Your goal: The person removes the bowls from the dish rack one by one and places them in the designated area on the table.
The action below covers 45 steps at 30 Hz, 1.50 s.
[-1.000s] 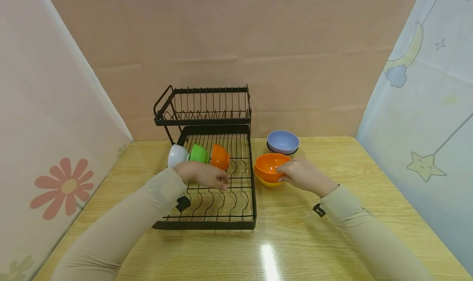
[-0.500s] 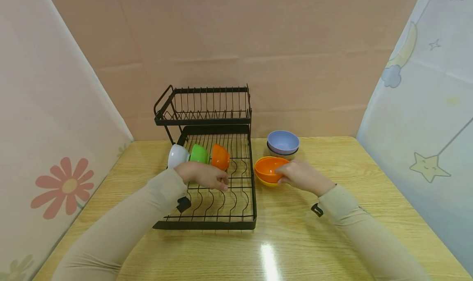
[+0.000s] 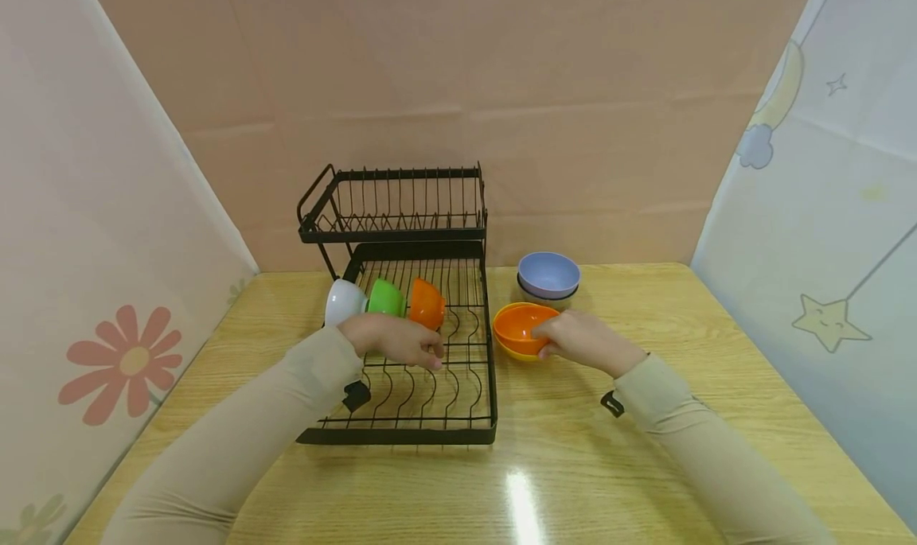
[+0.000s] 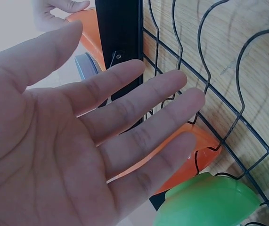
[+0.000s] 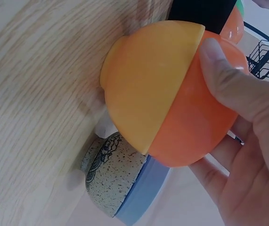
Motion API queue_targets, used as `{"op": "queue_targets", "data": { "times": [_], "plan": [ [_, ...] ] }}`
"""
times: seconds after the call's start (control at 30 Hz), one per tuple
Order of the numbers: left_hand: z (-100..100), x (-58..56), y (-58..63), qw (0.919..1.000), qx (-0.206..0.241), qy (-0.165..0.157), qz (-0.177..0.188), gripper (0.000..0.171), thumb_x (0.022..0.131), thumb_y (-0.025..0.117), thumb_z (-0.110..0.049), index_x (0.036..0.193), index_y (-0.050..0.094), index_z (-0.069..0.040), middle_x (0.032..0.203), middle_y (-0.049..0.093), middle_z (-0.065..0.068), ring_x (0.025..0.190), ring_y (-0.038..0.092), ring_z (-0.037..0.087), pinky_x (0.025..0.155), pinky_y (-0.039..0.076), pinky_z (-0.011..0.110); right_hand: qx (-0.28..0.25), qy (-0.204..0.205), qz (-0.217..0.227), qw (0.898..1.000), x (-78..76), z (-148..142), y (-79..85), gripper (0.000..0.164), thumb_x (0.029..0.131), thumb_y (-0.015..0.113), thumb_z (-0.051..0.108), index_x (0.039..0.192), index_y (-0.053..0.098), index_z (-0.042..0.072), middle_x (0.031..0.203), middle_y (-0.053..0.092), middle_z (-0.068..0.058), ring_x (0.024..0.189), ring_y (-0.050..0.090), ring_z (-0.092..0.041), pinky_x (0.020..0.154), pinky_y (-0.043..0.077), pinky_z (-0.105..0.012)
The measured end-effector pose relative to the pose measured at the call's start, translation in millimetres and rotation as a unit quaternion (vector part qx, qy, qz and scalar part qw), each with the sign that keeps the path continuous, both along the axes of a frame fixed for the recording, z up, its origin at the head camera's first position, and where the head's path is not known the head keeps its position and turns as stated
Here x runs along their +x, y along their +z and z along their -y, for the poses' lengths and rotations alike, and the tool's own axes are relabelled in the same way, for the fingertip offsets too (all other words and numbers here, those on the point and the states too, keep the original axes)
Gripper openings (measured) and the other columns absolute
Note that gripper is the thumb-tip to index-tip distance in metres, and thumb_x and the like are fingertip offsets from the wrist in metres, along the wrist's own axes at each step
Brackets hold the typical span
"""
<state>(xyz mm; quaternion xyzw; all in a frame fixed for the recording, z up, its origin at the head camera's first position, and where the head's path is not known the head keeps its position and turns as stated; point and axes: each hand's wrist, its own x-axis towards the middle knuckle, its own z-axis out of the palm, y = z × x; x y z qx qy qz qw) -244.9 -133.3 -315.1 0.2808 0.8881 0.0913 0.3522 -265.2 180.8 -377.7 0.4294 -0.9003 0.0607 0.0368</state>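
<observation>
My right hand [image 3: 583, 342] grips an orange bowl [image 5: 191, 127] at its rim, thumb on the outside and fingers reaching inside. That bowl sits in the mouth of a yellow bowl [image 5: 143, 80], which stands on the table just right of the dish rack. My left hand [image 3: 394, 338] hovers over the lower tier of the black dish rack [image 3: 397, 436], holding nothing; its fingers [image 4: 139, 103] are spread and nearly straight in the left wrist view. Behind it, a second orange bowl [image 3: 427, 305], a green bowl [image 3: 387, 297] and a white bowl [image 3: 345, 300] stand on edge between the wires.
A blue bowl [image 3: 549, 273] nests in a speckled bowl [image 5: 115, 174] behind the yellow one. The rack's upper tier [image 3: 394, 235] rises at the back. Fabric walls close off the back and both sides of the wooden table [image 3: 587, 481].
My right hand has lowered the orange bowl a little, deeper into the yellow bowl, shifting slightly left. The left hand and the bowls in the rack stay where they were.
</observation>
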Motion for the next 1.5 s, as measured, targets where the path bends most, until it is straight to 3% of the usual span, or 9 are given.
{"op": "queue_targets", "data": {
  "times": [0.2, 0.4, 0.6, 1.07, 1.23, 1.33, 1.5],
  "plan": [
    [-0.3, 0.7, 0.7, 1.0000, -0.003, -0.001, -0.001, 0.043, 0.101, 0.048, -0.041, 0.137, 0.050, -0.017, 0.132, 0.055, 0.002, 0.120, 0.052, 0.021, 0.102, 0.042, 0.043, 0.015, -0.004, 0.004, 1.000, 0.1, 0.9, 0.2, 0.017, 0.073, 0.080, 0.027, 0.080, 0.066, 0.020, 0.075, 0.065, 0.013, 0.060, 0.053, -0.003, 0.060, 0.049, -0.024],
    [-1.2, 1.0, 2.3, 1.0000, -0.005, -0.003, -0.003, 0.045, 0.101, 0.048, -0.041, 0.138, 0.049, -0.015, 0.134, 0.054, 0.003, 0.124, 0.050, 0.022, 0.104, 0.041, 0.044, 0.022, 0.001, -0.008, 1.000, 1.7, 1.2, -1.1, 0.018, 0.072, 0.080, 0.028, 0.079, 0.067, 0.019, 0.073, 0.063, 0.012, 0.058, 0.049, -0.003, 0.058, 0.047, -0.023],
    [-1.1, 0.1, 0.8, 1.0000, -0.004, -0.003, 0.001, 0.046, 0.101, 0.047, -0.042, 0.138, 0.049, -0.016, 0.136, 0.053, 0.004, 0.126, 0.049, 0.023, 0.105, 0.040, 0.044, 0.023, 0.003, 0.024, 0.999, 3.8, 1.3, -6.8, 0.019, 0.076, 0.079, 0.027, 0.089, 0.074, 0.014, 0.087, 0.073, 0.006, 0.071, 0.063, -0.006, 0.067, 0.054, -0.028],
    [0.0, 0.7, -0.7, 1.0000, -0.004, 0.008, 0.003, 0.045, 0.101, 0.048, -0.041, 0.138, 0.050, -0.017, 0.135, 0.053, 0.003, 0.124, 0.050, 0.022, 0.103, 0.041, 0.044, 0.021, 0.000, 0.035, 0.999, 1.9, 1.6, -7.7, 0.020, 0.077, 0.078, 0.026, 0.092, 0.075, 0.013, 0.090, 0.074, 0.005, 0.074, 0.066, -0.009, 0.070, 0.055, -0.031],
    [-0.9, 0.8, -1.2, 0.9999, -0.004, 0.011, 0.004, 0.045, 0.100, 0.048, -0.042, 0.137, 0.050, -0.017, 0.135, 0.054, 0.003, 0.126, 0.049, 0.023, 0.105, 0.040, 0.045, -0.008, -0.015, 0.052, 0.999, 3.8, -0.5, -6.0, 0.024, 0.084, 0.074, 0.028, 0.102, 0.074, 0.013, 0.099, 0.074, 0.002, 0.088, 0.069, -0.016, 0.080, 0.056, -0.036],
    [-1.2, 0.6, -1.6, 0.9999, -0.005, 0.012, 0.003, 0.044, 0.100, 0.049, -0.042, 0.137, 0.051, -0.017, 0.135, 0.054, 0.003, 0.126, 0.049, 0.023, 0.105, 0.040, 0.045, -0.042, -0.017, 0.032, 0.998, 3.2, -5.6, -2.2, 0.023, 0.087, 0.071, 0.026, 0.106, 0.074, 0.011, 0.103, 0.073, 0.000, 0.094, 0.069, -0.019, 0.083, 0.055, -0.038],
    [-1.2, 0.1, -0.9, 0.9999, -0.005, 0.009, 0.001, 0.044, 0.100, 0.048, -0.042, 0.136, 0.051, -0.017, 0.136, 0.053, 0.003, 0.126, 0.049, 0.023, 0.105, 0.040, 0.045, -0.085, -0.013, -0.058, 0.995, 0.3, -18.6, 9.9, 0.018, 0.087, 0.073, 0.018, 0.102, 0.073, 0.010, 0.099, 0.073, -0.002, 0.086, 0.069, -0.019, 0.074, 0.056, -0.035]
  ]
}}
